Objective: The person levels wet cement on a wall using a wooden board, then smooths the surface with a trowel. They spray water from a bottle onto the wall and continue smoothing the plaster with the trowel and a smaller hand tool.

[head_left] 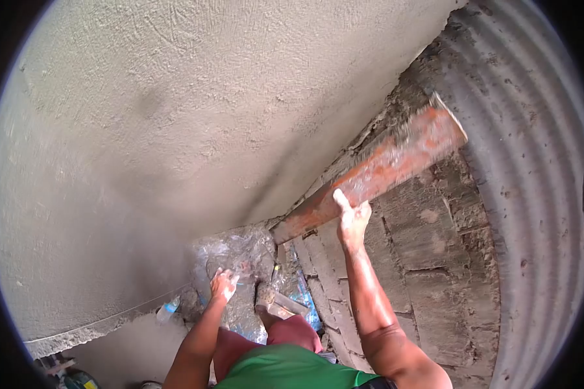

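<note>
My right hand (355, 223) grips the lower edge of a long orange board (396, 159) smeared with grey mortar, its thumb over the near face. The board slants from low in the corner to upper right, along the ragged lower edge of the wet plaster (194, 110). Its upper right end lies near the corrugated metal sheet (532, 162). My left hand (224, 284) is empty, fingers apart and slightly bent, above crumpled clear plastic (253, 249). Pale mortar coats the fingertips of both hands.
Bare block wall (415, 240) with rough joints lies beneath the board. Near my feet are a mortar-covered wooden piece (285, 303) and blue plastic (310, 301). A plastic bottle (167, 311) is at lower left, close to a thin string (143, 303) along the plaster's edge.
</note>
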Demonstrator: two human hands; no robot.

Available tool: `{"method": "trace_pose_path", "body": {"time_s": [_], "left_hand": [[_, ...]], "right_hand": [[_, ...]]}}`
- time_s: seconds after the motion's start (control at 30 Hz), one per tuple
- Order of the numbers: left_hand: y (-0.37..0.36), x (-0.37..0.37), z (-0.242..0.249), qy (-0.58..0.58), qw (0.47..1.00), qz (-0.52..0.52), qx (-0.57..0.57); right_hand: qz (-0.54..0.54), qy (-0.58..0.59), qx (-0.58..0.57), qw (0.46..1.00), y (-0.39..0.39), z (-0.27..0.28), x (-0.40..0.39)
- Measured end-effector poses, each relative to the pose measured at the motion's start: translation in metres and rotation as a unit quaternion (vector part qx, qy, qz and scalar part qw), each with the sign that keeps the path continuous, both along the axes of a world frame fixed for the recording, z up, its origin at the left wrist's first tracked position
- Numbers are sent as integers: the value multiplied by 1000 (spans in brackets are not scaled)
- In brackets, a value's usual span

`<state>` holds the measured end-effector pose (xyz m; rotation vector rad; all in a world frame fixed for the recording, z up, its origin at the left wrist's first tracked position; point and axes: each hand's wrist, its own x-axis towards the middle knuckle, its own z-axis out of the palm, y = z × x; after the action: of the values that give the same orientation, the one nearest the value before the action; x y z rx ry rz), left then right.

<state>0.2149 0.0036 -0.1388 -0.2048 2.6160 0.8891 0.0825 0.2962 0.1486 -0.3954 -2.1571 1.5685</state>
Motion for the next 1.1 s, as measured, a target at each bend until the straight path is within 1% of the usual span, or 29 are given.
{"method": "trace_pose_path", "body": {"time_s": [0.03,0.1,0.13,0.2,0.23,0.27,0.3,0.33,0.37,0.4,0.43,0.47,0.53,0.57,0.6,0.63,0.67,0.7,0.73,0.77,0.8,0.83,0.87,0.9,0.93,0.97,1.0,1.07,1.1], "left_hand": [[-6,8,-9,4,1000,-1,1],[-23,31,-32,4,1000,3,-9],[-32,39,-31,3,1000,2,-8],[-51,61,-24,-70,997,19,22],[-59,72,-30,-73,997,23,24],[-70,86,-39,-79,995,30,52],[-83,103,-52,-85,992,37,81],[-102,122,-84,-90,992,45,82],[-121,140,-127,-150,984,34,86],[-128,153,-148,-210,973,23,91],[-126,161,-147,-216,971,30,93],[-122,165,-142,-194,969,61,142],[-98,155,-140,-8,996,19,89],[-82,133,-123,-33,993,8,115],[-63,105,-96,-58,988,-3,142],[-38,86,-110,-21,978,33,205],[-3,60,-151,-49,915,91,391],[27,10,-89,-47,919,53,388],[58,-44,-15,-43,921,15,386],[80,-86,50,-137,861,8,490],[118,-113,68,-158,739,54,653],[155,-141,84,-195,683,85,699],[185,-174,103,-231,629,55,740],[225,-205,110,-266,555,66,785],[258,-223,115,-236,475,75,844],[282,-241,138,-270,382,150,871],[340,-266,112,-208,327,147,910],[393,-289,77,-145,269,150,940],[392,-294,84,-106,260,225,933]], "right_hand": [[15,63,-6,998,4,7,-14],[23,115,-7,993,12,29,-40],[21,131,16,991,18,40,-53],[6,138,51,989,27,64,-74],[-8,130,63,989,31,73,-84],[-4,146,62,987,36,76,-94],[1,162,62,985,45,79,-107],[-23,168,141,975,97,52,-145],[-4,188,138,972,86,66,-144],[-5,200,102,975,79,73,-149],[-7,209,66,976,75,75,-158],[1,202,66,977,76,70,-167],[-49,230,108,966,83,57,-187],[-50,233,85,968,93,47,-196],[-63,232,110,964,92,45,-196],[-76,232,135,960,88,46,-195],[-75,245,151,955,86,46,-194],[-57,240,145,958,90,45,-195],[-42,231,154,960,91,48,-193],[-26,222,162,961,88,52,-189],[-22,216,144,965,85,54,-186],[-19,210,127,969,83,55,-184],[-17,205,130,970,82,56,-184],[-6,212,111,971,81,55,-184],[-22,181,111,977,78,58,-182],[-38,149,110,982,73,59,-181],[-59,143,79,985,70,54,-183],[-37,120,24,992,66,44,-179],[-29,113,-7,993,66,38,-178]]}}
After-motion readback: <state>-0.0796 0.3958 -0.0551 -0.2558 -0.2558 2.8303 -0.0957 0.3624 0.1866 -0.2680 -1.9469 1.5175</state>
